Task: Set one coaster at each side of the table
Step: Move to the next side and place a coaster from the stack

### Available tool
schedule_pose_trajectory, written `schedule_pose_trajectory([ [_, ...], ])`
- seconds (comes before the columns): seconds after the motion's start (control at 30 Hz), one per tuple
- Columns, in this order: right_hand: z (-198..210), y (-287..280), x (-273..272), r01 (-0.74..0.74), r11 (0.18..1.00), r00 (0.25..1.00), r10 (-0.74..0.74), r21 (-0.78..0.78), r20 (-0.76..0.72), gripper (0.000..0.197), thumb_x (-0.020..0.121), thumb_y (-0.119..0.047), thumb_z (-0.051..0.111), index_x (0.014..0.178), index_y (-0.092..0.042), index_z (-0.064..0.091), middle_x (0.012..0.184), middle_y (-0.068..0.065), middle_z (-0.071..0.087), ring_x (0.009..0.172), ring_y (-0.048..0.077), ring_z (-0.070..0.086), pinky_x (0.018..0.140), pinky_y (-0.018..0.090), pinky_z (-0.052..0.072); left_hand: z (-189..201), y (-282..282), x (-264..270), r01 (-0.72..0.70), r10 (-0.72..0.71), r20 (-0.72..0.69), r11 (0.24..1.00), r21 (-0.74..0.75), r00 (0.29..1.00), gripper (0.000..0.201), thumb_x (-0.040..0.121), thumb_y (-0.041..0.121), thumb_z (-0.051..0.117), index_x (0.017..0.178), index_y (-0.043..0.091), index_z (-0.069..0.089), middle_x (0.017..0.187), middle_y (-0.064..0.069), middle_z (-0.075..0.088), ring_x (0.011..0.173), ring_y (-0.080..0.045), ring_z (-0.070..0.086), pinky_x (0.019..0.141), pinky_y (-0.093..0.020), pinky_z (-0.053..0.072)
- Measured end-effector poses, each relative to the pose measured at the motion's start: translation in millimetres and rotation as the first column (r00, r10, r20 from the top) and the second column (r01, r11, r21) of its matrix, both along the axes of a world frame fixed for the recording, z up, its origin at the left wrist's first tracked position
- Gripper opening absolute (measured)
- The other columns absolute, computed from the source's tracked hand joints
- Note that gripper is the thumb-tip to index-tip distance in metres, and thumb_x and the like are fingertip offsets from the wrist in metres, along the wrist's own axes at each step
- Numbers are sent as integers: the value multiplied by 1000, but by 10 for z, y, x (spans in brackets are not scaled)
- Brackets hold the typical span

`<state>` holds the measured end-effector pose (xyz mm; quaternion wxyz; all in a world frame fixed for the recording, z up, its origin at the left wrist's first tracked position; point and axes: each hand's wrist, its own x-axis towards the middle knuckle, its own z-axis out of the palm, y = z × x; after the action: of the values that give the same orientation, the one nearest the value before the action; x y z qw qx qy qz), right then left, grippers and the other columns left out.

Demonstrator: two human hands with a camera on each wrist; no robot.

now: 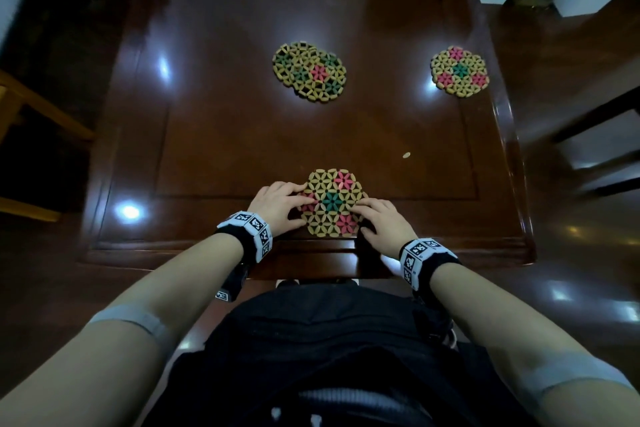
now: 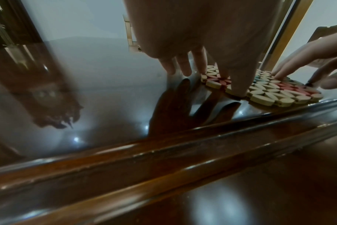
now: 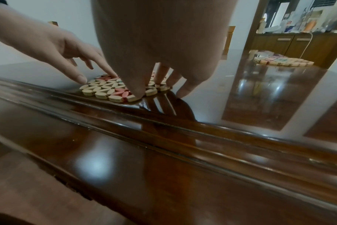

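Coasters of woven wooden beads are laid on a dark, glossy wooden table (image 1: pixel 214 135), which fills most of the head view. The largest group is a pair of overlapped coasters (image 1: pixel 309 72), seen near the table's centre, at 12 o'clock from the hands; how many lie in it cannot be told for sure. A single coaster with a green centre (image 1: pixel 460 71) is placed near the right edge of the table, at about 2 o'clock. The near coaster (image 1: pixel 332 203) lies flat just inside the near edge of the table, at 6 o'clock, in front of the person.

This near coaster is touched by both hands. The left hand (image 1: pixel 277 206) is rested on its left rim, with the fingers (image 2: pixel 238 85) spread and fairly straight, their tips pressed down on the beads. The right hand (image 1: pixel 381 222) is rested on its right rim in the same way, fingers (image 3: pixel 138 91) spread, tips on the beads and table. Nothing is pinched.

A small pale bead (image 1: pixel 406 155) is seen alone on the table at 1 o'clock from the near coaster.
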<state>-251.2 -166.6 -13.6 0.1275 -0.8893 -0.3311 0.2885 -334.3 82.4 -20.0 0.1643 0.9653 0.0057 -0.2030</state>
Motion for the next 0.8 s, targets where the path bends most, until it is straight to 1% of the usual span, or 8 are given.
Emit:
schedule_pose_trajectory([
  [0.2,11,0,-46,21,1000,1000,-21,0,-8,53,89,-14,52,140,-24,43,149,-2,38,138,22,28,114,39,31,-5,-9,-30,-3,3,5,1000,-10,1000,54,88,47,56,139,40,42,153,8,32,138,-20,28,111,-40,27],
  [0.33,-1,-15,-82,22,1000,1000,-22,-4,-11,55,89,-16,53,142,-24,41,149,-2,37,137,24,29,113,38,31,34,-22,-20,7,-7,1,1000,-1,1000,52,89,46,53,139,39,42,153,6,32,139,-20,27,112,-40,26],
  [0.47,-6,-14,-88,49,999,998,-49,-1,-43,55,90,-18,53,143,-25,40,150,-3,35,136,24,29,114,37,28,54,-29,-34,15,-15,1,1000,4,1000,51,91,44,51,140,38,41,154,6,31,139,-20,28,112,-40,26],
  [0.6,-4,-27,-88,34,999,998,-34,-8,-47,57,90,-15,52,144,-25,38,152,-3,33,137,25,28,115,37,27,51,-35,-40,11,-11,-4,1000,-1,1000,51,92,42,50,141,38,40,155,6,30,140,-20,28,112,-40,26],
  [0.8,-18,-30,-115,38,999,998,-39,-9,-55,59,89,-14,52,145,-24,35,154,-2,29,140,24,24,116,35,21,48,-34,-70,12,-12,-16,1000,4,1000,50,93,35,46,143,38,37,157,6,27,140,-20,26,112,-40,25],
])
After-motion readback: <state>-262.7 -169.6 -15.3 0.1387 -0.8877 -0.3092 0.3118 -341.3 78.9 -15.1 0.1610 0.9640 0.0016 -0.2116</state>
